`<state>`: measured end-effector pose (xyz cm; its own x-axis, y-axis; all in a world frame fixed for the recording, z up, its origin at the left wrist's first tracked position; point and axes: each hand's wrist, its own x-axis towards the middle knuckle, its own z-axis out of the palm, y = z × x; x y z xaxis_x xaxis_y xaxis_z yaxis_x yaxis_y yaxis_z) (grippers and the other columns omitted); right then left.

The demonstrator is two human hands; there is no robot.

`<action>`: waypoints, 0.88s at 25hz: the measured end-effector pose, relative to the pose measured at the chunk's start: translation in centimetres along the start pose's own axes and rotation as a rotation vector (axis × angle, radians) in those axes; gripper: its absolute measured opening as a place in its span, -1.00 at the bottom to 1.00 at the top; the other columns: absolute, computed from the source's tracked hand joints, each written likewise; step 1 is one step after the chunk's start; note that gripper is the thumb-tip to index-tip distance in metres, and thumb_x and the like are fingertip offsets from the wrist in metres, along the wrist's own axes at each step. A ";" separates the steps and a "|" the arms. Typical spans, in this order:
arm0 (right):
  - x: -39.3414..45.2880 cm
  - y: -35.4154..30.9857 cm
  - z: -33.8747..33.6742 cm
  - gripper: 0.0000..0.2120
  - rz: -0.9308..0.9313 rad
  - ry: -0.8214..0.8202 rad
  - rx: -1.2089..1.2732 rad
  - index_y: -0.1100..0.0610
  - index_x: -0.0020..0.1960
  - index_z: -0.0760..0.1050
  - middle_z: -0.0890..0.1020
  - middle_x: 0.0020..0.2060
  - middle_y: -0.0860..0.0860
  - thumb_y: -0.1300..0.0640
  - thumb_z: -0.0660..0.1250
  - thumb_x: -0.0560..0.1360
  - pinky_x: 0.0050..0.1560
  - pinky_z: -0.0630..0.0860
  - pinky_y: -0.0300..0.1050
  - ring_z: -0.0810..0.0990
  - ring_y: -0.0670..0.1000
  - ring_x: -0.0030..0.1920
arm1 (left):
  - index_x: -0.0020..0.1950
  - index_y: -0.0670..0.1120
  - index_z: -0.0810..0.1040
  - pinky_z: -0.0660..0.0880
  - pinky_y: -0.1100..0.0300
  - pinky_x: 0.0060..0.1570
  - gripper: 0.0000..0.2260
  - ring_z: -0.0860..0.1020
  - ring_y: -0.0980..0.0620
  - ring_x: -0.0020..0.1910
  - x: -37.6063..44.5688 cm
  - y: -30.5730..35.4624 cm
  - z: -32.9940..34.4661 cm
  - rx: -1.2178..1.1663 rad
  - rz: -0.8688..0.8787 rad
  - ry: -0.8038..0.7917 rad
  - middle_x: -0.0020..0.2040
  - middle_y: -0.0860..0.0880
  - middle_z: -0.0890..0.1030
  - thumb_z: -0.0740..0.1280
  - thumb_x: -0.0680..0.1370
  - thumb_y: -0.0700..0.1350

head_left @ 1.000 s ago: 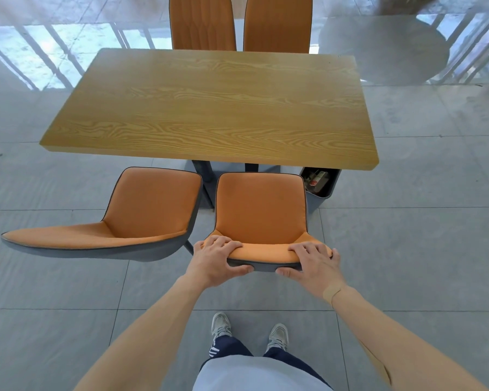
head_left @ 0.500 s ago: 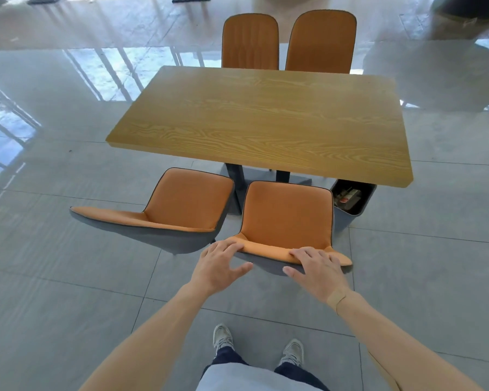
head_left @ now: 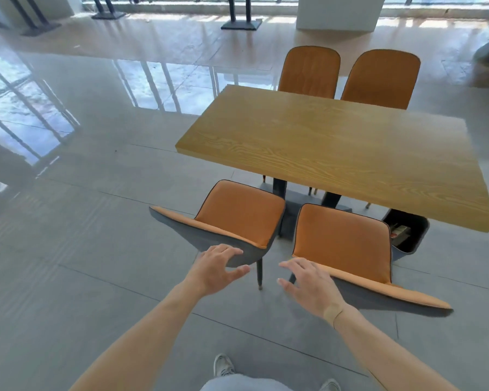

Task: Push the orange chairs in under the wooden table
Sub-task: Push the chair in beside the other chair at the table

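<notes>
left hand [head_left: 218,268]: fingers spread, at left chair [head_left: 237,218] back
right hand [head_left: 308,283]: spread, on right chair [head_left: 342,244] back
hidden: chair legs mostly; bin [head_left: 407,232] half under table [head_left: 336,153]

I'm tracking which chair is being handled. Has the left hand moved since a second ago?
Yes. The left hand left the right near chair and now rests on the back edge of the left near chair, farther from the bin.

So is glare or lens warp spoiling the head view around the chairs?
Head view: window glare sits on the glossy floor far left, clear of the near chairs; wide-angle warp bends the wooden table edges; both hands are slightly motion-soft.
</notes>
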<state>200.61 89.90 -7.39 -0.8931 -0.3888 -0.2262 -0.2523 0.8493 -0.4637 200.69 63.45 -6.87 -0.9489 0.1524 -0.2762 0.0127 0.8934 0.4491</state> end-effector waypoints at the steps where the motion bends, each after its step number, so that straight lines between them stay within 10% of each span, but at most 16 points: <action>1: 1.1 -1.9 0.3 -0.59 -0.010 0.001 0.001 -0.12 0.39 0.35 0.44 0.36 -0.13 -0.19 0.18 0.57 0.33 0.36 -0.02 0.39 -0.02 0.35 | 0.39 0.11 0.41 0.34 -0.03 0.35 -0.44 0.36 0.05 0.36 -0.3 -1.8 -1.4 0.011 0.004 0.016 0.36 0.10 0.46 0.18 0.50 0.39; 22: 18.9 -13.8 6.3 -0.44 -0.019 -0.145 -0.001 -0.21 0.41 0.23 0.42 0.33 -0.18 -0.40 0.08 0.49 0.21 0.48 0.01 0.43 -0.05 0.25 | 0.37 0.18 0.37 0.21 0.01 0.34 -0.45 0.32 0.02 0.38 5.9 -20.0 -11.7 0.124 -0.110 -0.008 0.42 0.11 0.38 0.15 0.46 0.41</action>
<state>189.54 68.63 -10.64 -0.8249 -0.4526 -0.3387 -0.2692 0.8414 -0.4687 191.12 41.55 -7.55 -0.9441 0.0533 -0.3252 -0.0524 0.9500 0.3078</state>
